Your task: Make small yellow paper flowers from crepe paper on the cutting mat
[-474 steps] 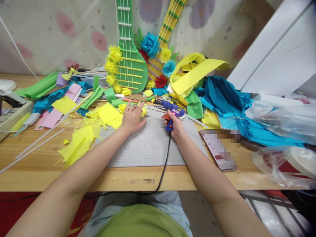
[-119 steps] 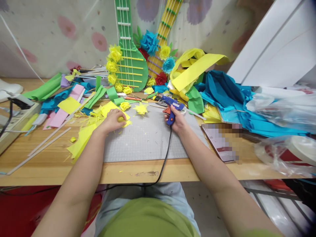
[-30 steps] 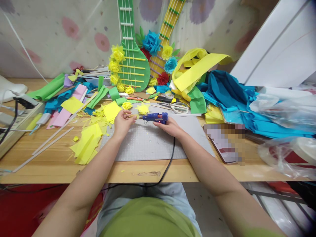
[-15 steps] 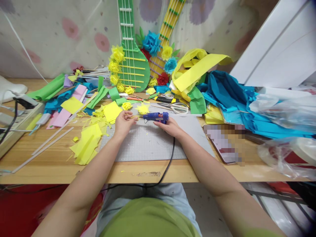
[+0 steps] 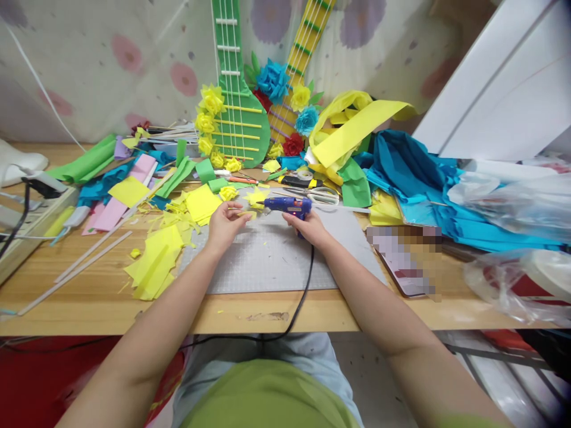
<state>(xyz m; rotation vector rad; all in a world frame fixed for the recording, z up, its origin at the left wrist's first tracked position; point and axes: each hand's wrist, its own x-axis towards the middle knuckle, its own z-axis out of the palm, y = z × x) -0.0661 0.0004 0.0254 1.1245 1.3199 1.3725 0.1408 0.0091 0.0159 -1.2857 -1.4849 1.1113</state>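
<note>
My right hand (image 5: 310, 229) is closed around the grip of a blue hot glue gun (image 5: 285, 205), its nozzle pointing left. Between the pinched fingers of my left hand (image 5: 226, 227) is a small piece of yellow paper (image 5: 248, 213), mostly hidden by the fingers. The nozzle is just right of and slightly above those fingertips, apart from them. Both hands are above a grey cutting mat (image 5: 267, 267). Behind them lie a yellow paper star shape (image 5: 257, 196) and a yellow paper flower (image 5: 228, 193).
A green paper guitar (image 5: 243, 128) with yellow flowers leans at the back beside a yellow one (image 5: 297, 71). Scissors (image 5: 325, 195) lie behind the glue gun. Yellow sheets (image 5: 158, 264) are at left, a phone (image 5: 401, 264) at right. The black cord (image 5: 306, 291) hangs over the table edge.
The glue gun has moved slightly right and up, its nozzle drawing away from my left fingers. My left hand keeps its pinch almost in place.
</note>
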